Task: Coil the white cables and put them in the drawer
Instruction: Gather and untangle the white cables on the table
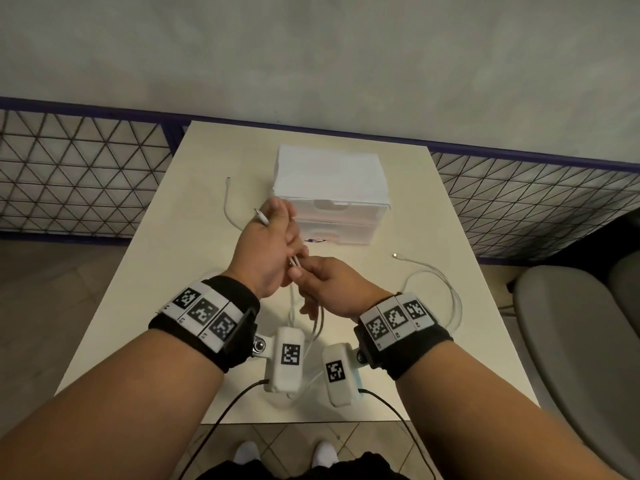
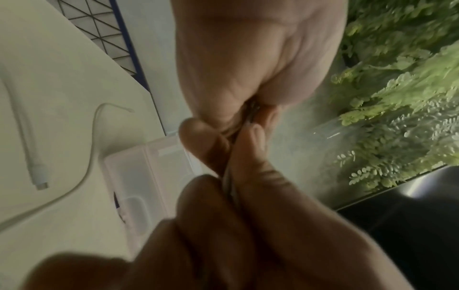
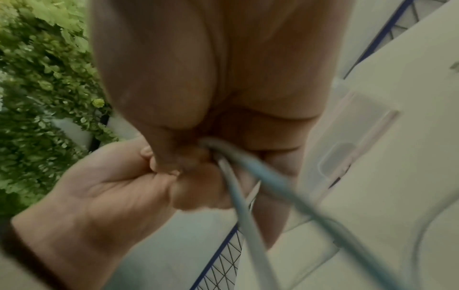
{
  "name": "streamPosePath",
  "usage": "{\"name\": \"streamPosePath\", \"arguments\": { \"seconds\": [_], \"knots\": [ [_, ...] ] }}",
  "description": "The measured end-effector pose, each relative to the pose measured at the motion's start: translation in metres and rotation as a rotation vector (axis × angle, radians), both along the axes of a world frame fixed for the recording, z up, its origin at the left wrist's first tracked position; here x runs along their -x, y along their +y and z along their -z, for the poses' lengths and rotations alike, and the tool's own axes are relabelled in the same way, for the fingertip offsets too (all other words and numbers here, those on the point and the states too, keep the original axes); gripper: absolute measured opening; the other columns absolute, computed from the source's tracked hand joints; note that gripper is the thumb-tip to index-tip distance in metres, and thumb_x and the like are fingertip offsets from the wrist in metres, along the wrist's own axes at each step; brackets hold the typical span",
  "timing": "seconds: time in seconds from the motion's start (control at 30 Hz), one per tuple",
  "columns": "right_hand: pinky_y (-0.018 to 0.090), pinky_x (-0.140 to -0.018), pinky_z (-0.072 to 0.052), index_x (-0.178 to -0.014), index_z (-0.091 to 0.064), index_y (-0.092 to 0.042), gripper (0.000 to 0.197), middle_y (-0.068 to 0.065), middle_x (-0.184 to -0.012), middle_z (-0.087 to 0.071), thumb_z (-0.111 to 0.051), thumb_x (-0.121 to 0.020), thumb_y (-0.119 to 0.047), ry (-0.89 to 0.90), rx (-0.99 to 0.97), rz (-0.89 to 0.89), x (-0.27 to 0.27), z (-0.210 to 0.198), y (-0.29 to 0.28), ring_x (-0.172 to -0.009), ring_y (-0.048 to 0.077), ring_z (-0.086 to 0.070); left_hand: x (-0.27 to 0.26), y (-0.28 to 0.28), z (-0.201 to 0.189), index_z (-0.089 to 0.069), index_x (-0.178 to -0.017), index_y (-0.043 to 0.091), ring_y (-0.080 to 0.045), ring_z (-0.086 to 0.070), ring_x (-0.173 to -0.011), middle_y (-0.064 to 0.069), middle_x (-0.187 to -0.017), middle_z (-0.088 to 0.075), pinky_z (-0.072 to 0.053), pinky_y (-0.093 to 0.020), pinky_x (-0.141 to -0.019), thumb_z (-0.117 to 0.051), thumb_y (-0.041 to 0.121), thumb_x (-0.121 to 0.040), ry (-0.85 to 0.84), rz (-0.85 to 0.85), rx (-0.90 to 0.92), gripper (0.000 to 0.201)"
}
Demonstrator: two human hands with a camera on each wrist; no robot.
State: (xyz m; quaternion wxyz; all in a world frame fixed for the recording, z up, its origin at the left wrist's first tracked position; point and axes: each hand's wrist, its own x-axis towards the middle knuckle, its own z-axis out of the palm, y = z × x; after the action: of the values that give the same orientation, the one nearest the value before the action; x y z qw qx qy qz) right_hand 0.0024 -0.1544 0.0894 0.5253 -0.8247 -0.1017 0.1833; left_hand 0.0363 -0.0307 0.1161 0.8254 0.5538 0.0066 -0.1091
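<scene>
Over the middle of the table my left hand (image 1: 273,237) grips a white cable (image 1: 313,322), and its plug (image 1: 261,218) sticks out past the knuckles. My right hand (image 1: 325,282) pinches the same cable just below. Loops of it hang down between my wrists. In the left wrist view the left hand (image 2: 248,68) and the right hand (image 2: 236,225) meet on the thin strand (image 2: 229,184). In the right wrist view two strands (image 3: 248,206) run out from under the right hand (image 3: 211,78), with the left hand (image 3: 99,196) beside it. The white drawer unit (image 1: 329,188) stands behind, both drawers shut.
A second white cable (image 1: 228,206) lies left of the drawer unit. A third cable (image 1: 436,289) curls at the right of the table (image 1: 145,289). Mesh fencing (image 1: 86,174) runs behind the table, and a grey chair (image 1: 571,341) stands to its right.
</scene>
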Motion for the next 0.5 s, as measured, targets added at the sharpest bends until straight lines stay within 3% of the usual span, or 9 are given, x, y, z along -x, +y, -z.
{"name": "streamPosePath", "arguments": {
  "seconds": [0.07, 0.17, 0.23, 0.3, 0.37, 0.43, 0.5],
  "knots": [
    [0.050, -0.071, -0.058, -0.081, -0.063, -0.018, 0.026, -0.011, -0.044, -0.045, -0.046, -0.097, -0.031, 0.085, -0.060, 0.019, 0.003, 0.004, -0.002, -0.037, 0.014, -0.048, -0.003, 0.009, -0.009, -0.047, -0.074, 0.019, -0.010, -0.025, -0.044, 0.006, -0.051, -0.031, -0.026, -0.025, -0.045, -0.028, 0.051, -0.097, -0.032, -0.047, 0.017, 0.043],
    [0.039, -0.063, -0.056, -0.074, -0.064, -0.024, 0.031, -0.013, -0.044, -0.045, -0.046, -0.095, -0.038, 0.112, 0.061, 0.027, 0.009, 0.011, -0.019, -0.037, 0.006, -0.044, -0.014, 0.030, -0.025, -0.048, -0.069, 0.024, -0.011, -0.022, -0.047, 0.006, -0.053, -0.032, -0.013, -0.034, -0.049, -0.027, 0.056, -0.095, -0.085, -0.155, -0.060, 0.047],
    [0.028, -0.060, -0.050, -0.086, -0.066, -0.021, 0.031, -0.014, -0.050, -0.050, -0.043, -0.097, -0.037, 0.073, 0.159, 0.038, 0.010, 0.014, -0.030, -0.041, -0.002, -0.047, -0.021, 0.042, -0.029, -0.046, -0.068, 0.024, -0.010, -0.022, -0.046, 0.006, -0.055, -0.032, -0.012, -0.032, -0.047, -0.030, 0.055, -0.096, -0.104, -0.211, -0.131, 0.044],
    [0.023, -0.067, -0.046, -0.103, -0.065, -0.019, 0.032, -0.021, -0.064, -0.062, -0.038, -0.099, -0.036, -0.019, 0.315, 0.001, 0.008, 0.012, -0.034, -0.060, -0.007, -0.056, -0.023, 0.044, -0.024, -0.044, -0.069, 0.025, -0.009, -0.024, -0.046, 0.004, -0.058, -0.032, -0.016, -0.026, -0.044, -0.033, 0.051, -0.096, -0.141, -0.216, -0.247, 0.039],
    [0.030, -0.078, -0.045, -0.113, -0.062, -0.019, 0.034, -0.005, -0.089, -0.068, -0.035, -0.099, -0.035, -0.133, 0.467, -0.011, 0.004, 0.012, -0.033, -0.084, 0.013, -0.060, -0.020, 0.037, -0.012, -0.045, -0.074, 0.027, -0.008, -0.033, -0.052, 0.005, -0.065, -0.038, -0.028, -0.024, -0.047, -0.039, 0.044, -0.097, -0.257, -0.156, -0.541, 0.030],
    [0.029, -0.076, -0.040, -0.114, -0.061, -0.015, 0.031, 0.007, -0.098, -0.066, -0.037, -0.099, -0.029, -0.219, 0.469, 0.064, -0.001, 0.011, -0.031, -0.087, 0.022, -0.057, -0.013, 0.028, 0.003, -0.049, -0.083, 0.023, -0.008, -0.046, -0.063, 0.003, -0.075, -0.051, -0.038, -0.024, -0.055, -0.046, 0.039, -0.095, -0.350, -0.010, -0.845, 0.020],
    [0.028, -0.075, -0.038, -0.111, -0.060, -0.013, 0.027, 0.006, -0.094, -0.063, -0.040, -0.098, -0.026, -0.302, 0.436, 0.131, -0.003, 0.012, -0.028, -0.084, 0.022, -0.055, -0.005, 0.021, 0.015, -0.052, -0.087, 0.017, -0.013, -0.048, -0.065, -0.001, -0.075, -0.056, -0.039, -0.026, -0.057, -0.049, 0.041, -0.093, -0.371, 0.117, -0.973, 0.025]
  ]
}}
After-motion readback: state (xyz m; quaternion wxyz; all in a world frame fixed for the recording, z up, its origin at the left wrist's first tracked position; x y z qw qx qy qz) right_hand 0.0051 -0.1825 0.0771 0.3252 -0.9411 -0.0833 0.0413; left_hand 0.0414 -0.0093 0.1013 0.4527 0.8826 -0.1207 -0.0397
